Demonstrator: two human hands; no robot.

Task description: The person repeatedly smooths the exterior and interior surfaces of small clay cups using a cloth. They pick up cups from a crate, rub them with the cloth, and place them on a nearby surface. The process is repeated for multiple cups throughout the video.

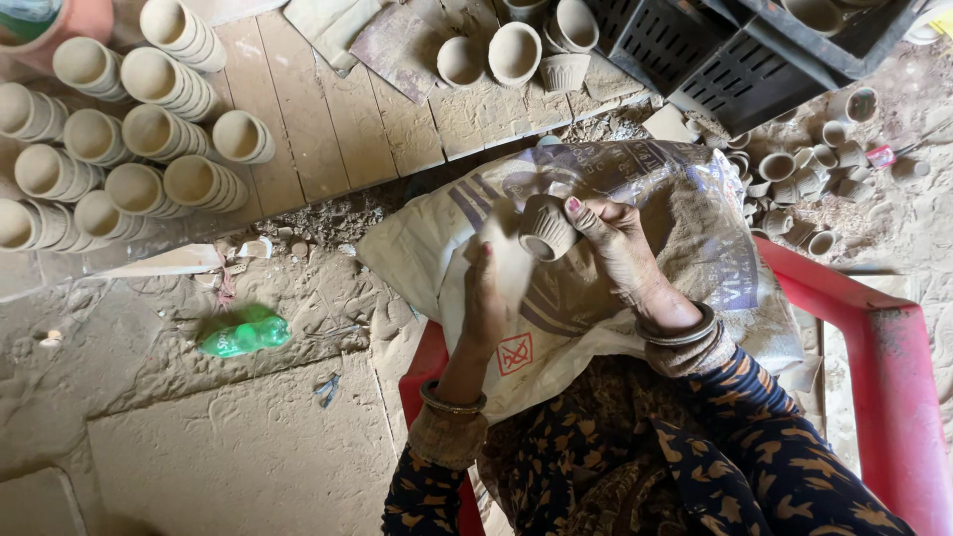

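Nearest are the patterned sleeves (695, 457) and bangled wrists of someone seated on a red chair (884, 367), with a printed sack (695, 228) spread over the lap, likely to catch dust and keep the clothes clean. The right hand (620, 243) is closed round a small ribbed clay cup (544, 228), fingers wrapped about its side so the mouth tilts toward the other hand. The left hand (486, 303) is raised just beside it, its grip pinching a pale, blurred scrap (506, 260) against the cup's wall; I judge it a rubbing cloth or paper, but cannot tell which. The cup sits above the sack, between both hands.

On the plank floor (347, 129) to the left, nested cup stacks (119, 149) lie on their sides in rows, within arm's reach. Loose cups (804, 169) are scattered on the dusty ground to the right, near dark crates (715, 60). A crushed green bottle (243, 333) lies on the floor, well apart.
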